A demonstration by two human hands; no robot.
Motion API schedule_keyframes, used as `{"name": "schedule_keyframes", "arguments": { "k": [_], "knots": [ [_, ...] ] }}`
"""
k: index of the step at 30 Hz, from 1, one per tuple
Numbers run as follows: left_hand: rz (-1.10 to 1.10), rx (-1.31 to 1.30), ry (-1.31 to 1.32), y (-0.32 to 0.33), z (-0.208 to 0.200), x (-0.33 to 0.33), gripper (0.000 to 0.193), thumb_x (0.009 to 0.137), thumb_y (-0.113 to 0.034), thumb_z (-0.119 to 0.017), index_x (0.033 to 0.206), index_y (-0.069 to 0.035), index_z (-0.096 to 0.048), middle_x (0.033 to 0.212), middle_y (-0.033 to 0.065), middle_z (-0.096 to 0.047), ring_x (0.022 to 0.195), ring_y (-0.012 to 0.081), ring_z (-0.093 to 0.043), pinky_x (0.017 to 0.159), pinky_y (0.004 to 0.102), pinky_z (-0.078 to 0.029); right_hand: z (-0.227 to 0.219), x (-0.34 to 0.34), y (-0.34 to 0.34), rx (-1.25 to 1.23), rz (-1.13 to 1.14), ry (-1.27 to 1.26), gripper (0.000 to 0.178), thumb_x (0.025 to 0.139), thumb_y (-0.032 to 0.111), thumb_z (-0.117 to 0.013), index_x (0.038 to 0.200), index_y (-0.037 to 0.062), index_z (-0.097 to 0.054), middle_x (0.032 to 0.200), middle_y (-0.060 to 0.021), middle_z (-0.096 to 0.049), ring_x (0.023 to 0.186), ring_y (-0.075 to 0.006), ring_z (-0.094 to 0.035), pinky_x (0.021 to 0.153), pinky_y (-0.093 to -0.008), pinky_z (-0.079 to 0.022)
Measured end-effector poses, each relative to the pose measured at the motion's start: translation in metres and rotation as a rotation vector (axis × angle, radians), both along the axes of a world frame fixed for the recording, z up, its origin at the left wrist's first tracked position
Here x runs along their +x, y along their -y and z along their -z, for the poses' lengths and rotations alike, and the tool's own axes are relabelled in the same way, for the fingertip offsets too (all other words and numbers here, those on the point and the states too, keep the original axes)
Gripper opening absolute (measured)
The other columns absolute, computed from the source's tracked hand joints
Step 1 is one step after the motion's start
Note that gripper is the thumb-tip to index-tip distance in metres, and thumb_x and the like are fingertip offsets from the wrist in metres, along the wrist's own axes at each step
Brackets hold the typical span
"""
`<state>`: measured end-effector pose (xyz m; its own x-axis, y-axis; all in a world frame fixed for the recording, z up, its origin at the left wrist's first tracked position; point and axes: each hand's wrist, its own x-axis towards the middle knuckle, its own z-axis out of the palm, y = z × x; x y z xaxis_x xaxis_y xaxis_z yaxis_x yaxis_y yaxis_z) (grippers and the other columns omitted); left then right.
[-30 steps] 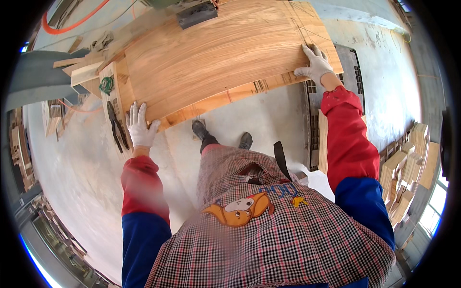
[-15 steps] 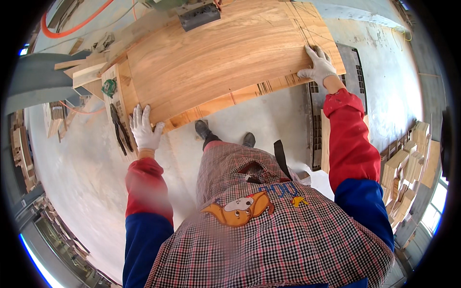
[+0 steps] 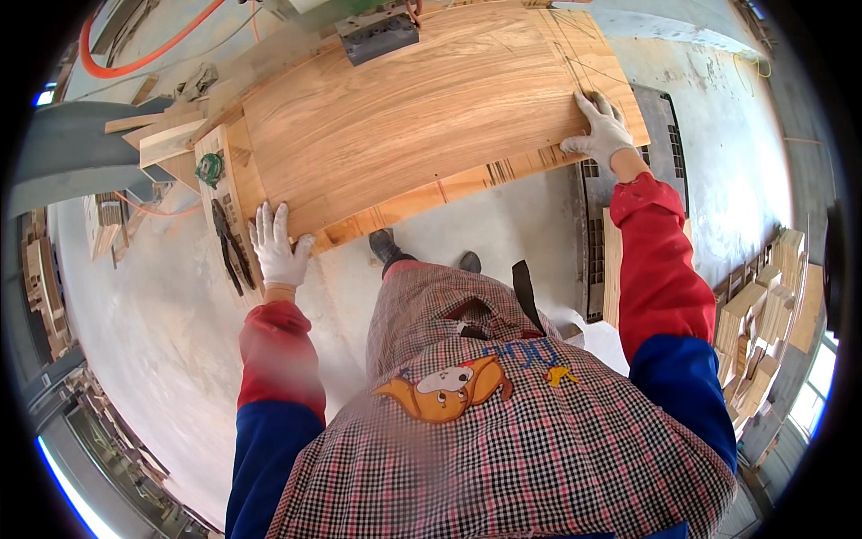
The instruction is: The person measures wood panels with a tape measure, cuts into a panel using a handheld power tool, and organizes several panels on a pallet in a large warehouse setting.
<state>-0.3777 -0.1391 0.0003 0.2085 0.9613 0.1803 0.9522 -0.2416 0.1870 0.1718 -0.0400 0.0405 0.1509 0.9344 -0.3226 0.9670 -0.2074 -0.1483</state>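
Note:
A wide wooden panel (image 3: 404, 117) lies flat on a wooden work table (image 3: 431, 190), whose marked front edge shows beneath it. My left hand (image 3: 278, 247), in a white glove, rests at the panel's near left corner with its fingers spread. At the right end, my gloved right hand (image 3: 603, 130) lies on the panel's near corner, fingers stretched apart. Over the panel's far edge sits a dark block-shaped machine part (image 3: 379, 38). Left of my left hand are dark-handled pliers (image 3: 232, 247) and a green tape measure (image 3: 209, 168) on a side board.
Wood offcuts (image 3: 171, 139) lie at the far left beside a grey machine frame. A dark slotted pallet (image 3: 593, 242) is on the floor at right. Stacked timber (image 3: 754, 314) stands farther right. An orange hose (image 3: 135, 67) curves across the upper left.
The whole scene sits slightly lower and farther right in the picture. Both hands keep their places on the panel, which shows no clear shift against the table.

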Motion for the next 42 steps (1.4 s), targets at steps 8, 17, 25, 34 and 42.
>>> {"name": "schedule_keyframes", "arguments": {
  "k": [8,17,25,34,42],
  "knots": [
    [0.007,-0.018,-0.034,-0.003,-0.002,0.006,0.068,0.075,-0.032,-0.062,0.134,-0.009,-0.037,0.139,0.0242,-0.031,0.129,0.0391,-0.029,0.107,0.0518,-0.016,0.001,0.008,-0.001,-0.005,-0.002,-0.002,0.098,0.058,0.043,-0.078,0.141,0.0276,-0.029,0.148,-0.0051,-0.022,0.136,-0.0303,-0.016,0.103,-0.0536,-0.025],
    [-0.012,-0.037,-0.041,-0.002,-0.008,0.003,0.072,0.072,-0.035,-0.066,0.132,-0.006,-0.039,0.138,0.0247,-0.032,0.128,0.0409,-0.028,0.107,0.0533,-0.016,0.006,0.01,-0.003,0.041,-0.069,-0.018,0.096,0.058,0.035,-0.08,0.139,0.0176,-0.032,0.145,-0.0146,-0.024,0.133,-0.0359,-0.021,0.107,-0.0414,-0.026],
    [-0.035,-0.032,0.026,0.004,-0.017,-0.003,0.07,0.07,-0.037,-0.067,0.128,-0.006,-0.041,0.134,0.0254,-0.035,0.126,0.0419,-0.03,0.106,0.0556,-0.017,0.009,0.0,-0.005,0.043,-0.112,-0.002,0.1,0.055,0.027,-0.081,0.139,0.012,-0.031,0.144,-0.0157,-0.024,0.131,-0.0353,-0.024,0.107,-0.0387,-0.027],
    [-0.082,-0.002,0.156,0.008,-0.021,-0.009,0.069,0.064,-0.037,-0.071,0.124,-0.011,-0.048,0.132,0.0211,-0.041,0.126,0.0365,-0.034,0.105,0.0556,-0.021,0.027,0.021,-0.008,0.032,-0.069,-0.409,0.1,0.055,0.01,-0.08,0.14,0.0065,-0.028,0.144,-0.0144,-0.023,0.13,-0.0287,-0.027,0.102,-0.0323,-0.034],
    [-0.081,0.008,0.264,0.008,-0.012,-0.015,0.072,0.061,-0.038,-0.073,0.124,-0.013,-0.048,0.132,0.019,-0.042,0.126,0.0346,-0.035,0.105,0.0543,-0.024,0.029,0.03,-0.009,-0.076,-0.02,-0.524,0.096,0.062,-0.001,-0.071,0.142,0.002,-0.018,0.145,-0.0141,-0.016,0.131,-0.0254,-0.024,0.103,-0.0295,-0.03]
  ]
}}
